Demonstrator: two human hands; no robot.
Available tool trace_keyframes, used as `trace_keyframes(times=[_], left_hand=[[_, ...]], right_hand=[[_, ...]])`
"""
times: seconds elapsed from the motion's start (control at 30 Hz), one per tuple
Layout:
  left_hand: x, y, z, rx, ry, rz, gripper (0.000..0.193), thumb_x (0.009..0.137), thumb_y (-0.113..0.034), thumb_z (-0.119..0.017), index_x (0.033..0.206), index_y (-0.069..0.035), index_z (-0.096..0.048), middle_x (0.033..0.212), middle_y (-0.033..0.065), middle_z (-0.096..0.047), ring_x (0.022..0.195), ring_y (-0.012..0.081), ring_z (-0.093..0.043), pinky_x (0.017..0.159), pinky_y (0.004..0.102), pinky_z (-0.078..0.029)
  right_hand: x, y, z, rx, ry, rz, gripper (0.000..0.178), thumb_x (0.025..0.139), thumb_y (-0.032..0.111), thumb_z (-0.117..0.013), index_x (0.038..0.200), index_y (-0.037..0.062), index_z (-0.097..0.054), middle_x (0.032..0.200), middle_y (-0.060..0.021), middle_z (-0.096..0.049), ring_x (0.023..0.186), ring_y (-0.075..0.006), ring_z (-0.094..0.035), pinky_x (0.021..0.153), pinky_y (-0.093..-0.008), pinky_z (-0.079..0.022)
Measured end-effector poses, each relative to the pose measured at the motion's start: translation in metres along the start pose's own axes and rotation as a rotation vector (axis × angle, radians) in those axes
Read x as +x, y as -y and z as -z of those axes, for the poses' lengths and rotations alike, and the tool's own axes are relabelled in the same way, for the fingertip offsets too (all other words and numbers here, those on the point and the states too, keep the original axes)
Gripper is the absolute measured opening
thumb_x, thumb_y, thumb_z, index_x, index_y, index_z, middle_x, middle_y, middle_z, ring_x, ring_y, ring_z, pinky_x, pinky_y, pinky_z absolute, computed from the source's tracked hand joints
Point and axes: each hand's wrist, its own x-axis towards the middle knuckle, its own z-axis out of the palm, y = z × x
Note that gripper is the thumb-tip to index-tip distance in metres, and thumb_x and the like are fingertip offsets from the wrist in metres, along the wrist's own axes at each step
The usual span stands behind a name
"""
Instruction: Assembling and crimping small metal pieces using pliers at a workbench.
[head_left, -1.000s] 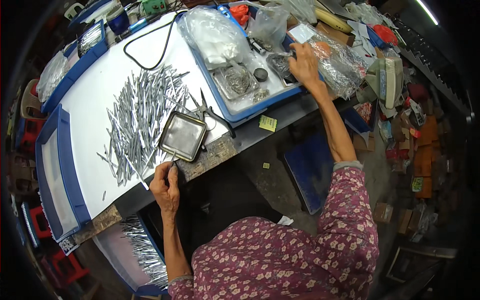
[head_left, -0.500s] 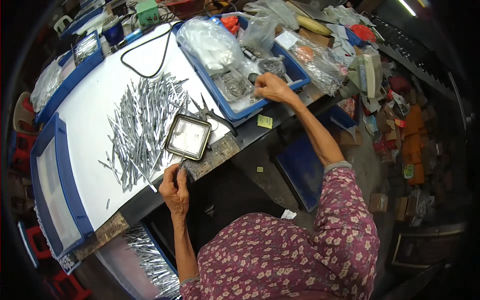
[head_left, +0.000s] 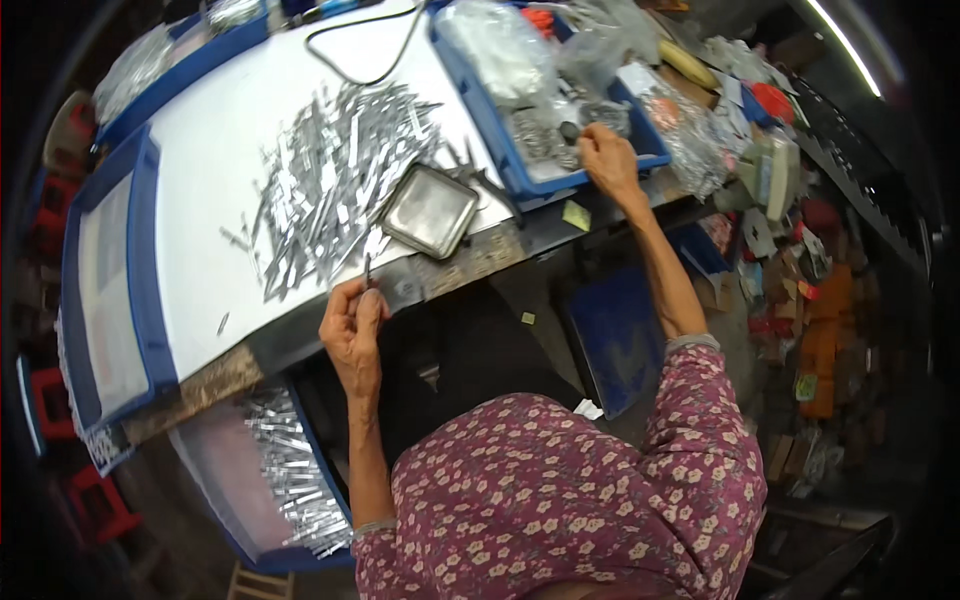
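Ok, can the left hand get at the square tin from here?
Probably yes: the left hand is close to the square tin, with nothing visible blocking the way, though it seems to be pinching a thin piece.

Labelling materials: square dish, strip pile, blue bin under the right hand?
Square dish: likely metal, worn, dull sheen. Strip pile: probably bare metal, silvery with bright glints. Blue bin: looks like moulded plastic, smooth, uniformly coloured; exact type unclear.

No legible txt, nos. or signs; yel. tag [head_left: 576, 215] nr bench edge [head_left: 485, 255] blurry.
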Motion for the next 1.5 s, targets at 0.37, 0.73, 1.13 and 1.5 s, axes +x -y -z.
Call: trace_keyframes(times=[0.37,0.73,1.13,1.5], left_hand=[[-0.022,-0.013,0.013,-0.017,-0.055,0.029,0.017,0.089,-0.015,-0.050,0.097,0.000,-0.055,0.065,-0.0010,-0.050,0.050,0.0004,-0.032,0.046,0.0156,-0.022],[-0.025,-0.019,0.013,-0.058,-0.046,0.057,0.017,0.091,-0.013,-0.048,0.097,0.002,-0.053,0.065,-0.0013,-0.047,0.053,0.0013,-0.034,0.047,0.0160,-0.024],[-0.022,-0.026,0.003,0.046,-0.076,0.069,0.017,0.088,-0.018,-0.051,0.094,-0.002,-0.055,0.062,-0.0015,-0.049,0.047,0.0010,-0.030,0.044,0.0161,-0.020],[0.011,-0.009,0.012,0.236,-0.114,-0.044,0.015,0.090,-0.015,-0.049,0.089,0.000,-0.051,0.065,-0.0012,-0.043,0.058,0.0052,-0.037,0.051,0.0190,-0.029]], right_hand=[[-0.060,0.121,-0.004,0.334,-0.068,0.428,0.010,0.080,0.006,-0.056,0.089,0.0014,-0.057,0.074,-0.0142,-0.060,0.064,-0.0260,-0.061,0.056,-0.0319,-0.045],[-0.073,0.143,-0.038,0.226,-0.053,0.280,0.019,0.081,0.012,-0.055,0.097,0.0029,-0.054,0.075,-0.0175,-0.061,0.065,-0.0352,-0.060,0.057,-0.0410,-0.047],[-0.072,0.132,-0.052,0.572,-0.059,-0.030,0.013,0.073,0.005,-0.050,0.080,-0.0025,-0.057,0.056,-0.0143,-0.054,0.047,-0.0265,-0.054,0.048,-0.0362,-0.042],[-0.052,0.069,0.047,0.966,-0.020,-0.320,0.018,0.074,0.006,-0.057,0.088,-0.0037,-0.061,0.060,0.0026,-0.054,0.049,-0.0035,-0.048,0.043,-0.0190,-0.037]])
